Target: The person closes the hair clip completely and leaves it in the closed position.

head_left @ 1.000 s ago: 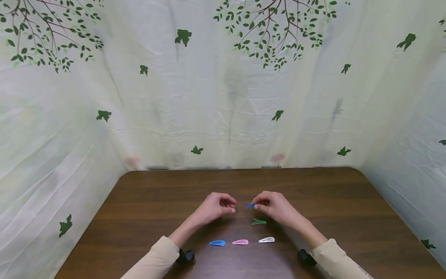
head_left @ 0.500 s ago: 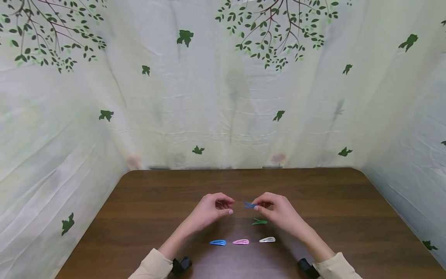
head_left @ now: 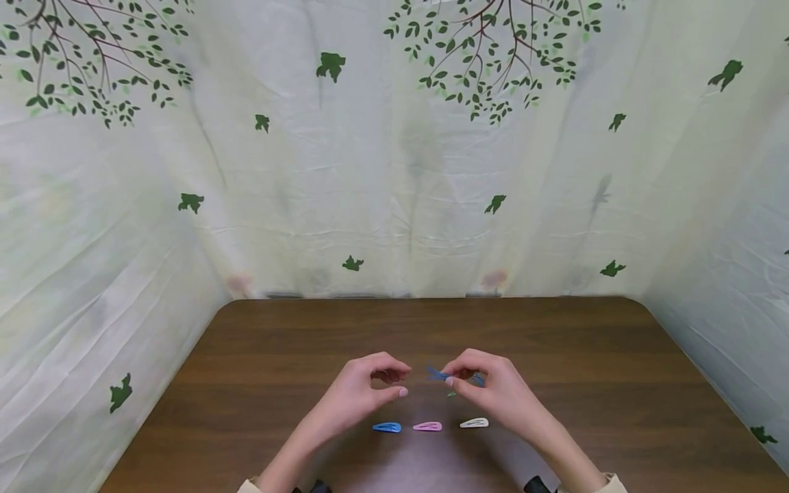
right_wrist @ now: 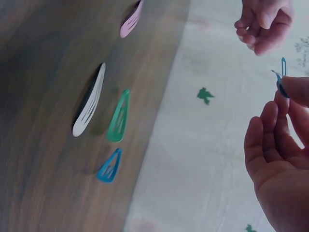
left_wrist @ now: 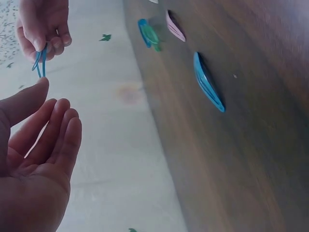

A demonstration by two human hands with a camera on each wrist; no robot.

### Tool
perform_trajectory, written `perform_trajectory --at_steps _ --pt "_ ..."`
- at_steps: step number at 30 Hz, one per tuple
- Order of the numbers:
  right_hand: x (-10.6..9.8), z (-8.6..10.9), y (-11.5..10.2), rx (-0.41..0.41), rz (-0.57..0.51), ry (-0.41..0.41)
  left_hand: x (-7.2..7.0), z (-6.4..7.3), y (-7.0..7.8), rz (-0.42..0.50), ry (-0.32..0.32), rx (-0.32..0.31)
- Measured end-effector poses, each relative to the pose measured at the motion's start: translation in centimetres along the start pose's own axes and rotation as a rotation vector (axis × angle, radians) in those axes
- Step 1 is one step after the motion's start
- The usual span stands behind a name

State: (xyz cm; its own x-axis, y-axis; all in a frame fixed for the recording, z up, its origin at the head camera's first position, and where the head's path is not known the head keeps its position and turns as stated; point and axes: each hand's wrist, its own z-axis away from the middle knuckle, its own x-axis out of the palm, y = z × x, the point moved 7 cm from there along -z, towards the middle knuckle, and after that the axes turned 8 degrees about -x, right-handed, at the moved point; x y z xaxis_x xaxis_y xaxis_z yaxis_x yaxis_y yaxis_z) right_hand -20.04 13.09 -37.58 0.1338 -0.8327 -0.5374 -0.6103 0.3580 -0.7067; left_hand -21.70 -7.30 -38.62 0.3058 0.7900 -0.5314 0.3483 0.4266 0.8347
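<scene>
Pale cloth (head_left: 308, 157) across the upper part of the frame and down both sides, printed with leafy branches (head_left: 487, 51) at the top and scattered dark green leaf shapes (head_left: 331, 65). Below, filling the lower middle, brown wood-grain table (head_left: 296, 329) with rounded far corners. Reaching in from the bottom edge, left hand (head_left: 360, 387) left of lower centre, grip spread, thumb apart from fingers; opposite, right hand (head_left: 498, 389), grip pinching a raised blue clip (head_left: 436, 374) between thumb and fingertips, legs parted and pointing left into the gap between both hands. Cut off at the bottom edge, cream cuffs (head_left: 613, 483) and black wrist devices (head_left: 536, 485). In a row near the bottom of the frame, left to right on the table: flat blue clip (head_left: 386, 427), pink clip (head_left: 427, 426), white clip (head_left: 474, 423). Partly hidden by the right hand in the head view, but plain left of centre in the right wrist view: green clip (right_wrist: 119, 116), with smaller-looking blue clip (right_wrist: 109, 166) just below.
</scene>
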Motion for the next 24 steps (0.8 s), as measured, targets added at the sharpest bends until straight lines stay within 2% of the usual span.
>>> perform_trajectory --at_steps 5,11,17,24 --pt "-0.1 0.5 -1.9 -0.034 -0.023 0.019 -0.1 1.5 0.9 0.01 0.003 0.017" --pt "0.3 1.5 -2.2 -0.052 -0.067 0.017 0.0 2.9 1.7 -0.001 0.018 0.04" --pt "0.8 2.5 -2.7 -0.05 -0.135 0.036 0.2 3.8 2.0 0.0 0.043 0.061" --pt "1.3 3.3 -3.3 -0.115 -0.185 0.055 0.4 4.5 2.0 0.028 0.046 0.067"
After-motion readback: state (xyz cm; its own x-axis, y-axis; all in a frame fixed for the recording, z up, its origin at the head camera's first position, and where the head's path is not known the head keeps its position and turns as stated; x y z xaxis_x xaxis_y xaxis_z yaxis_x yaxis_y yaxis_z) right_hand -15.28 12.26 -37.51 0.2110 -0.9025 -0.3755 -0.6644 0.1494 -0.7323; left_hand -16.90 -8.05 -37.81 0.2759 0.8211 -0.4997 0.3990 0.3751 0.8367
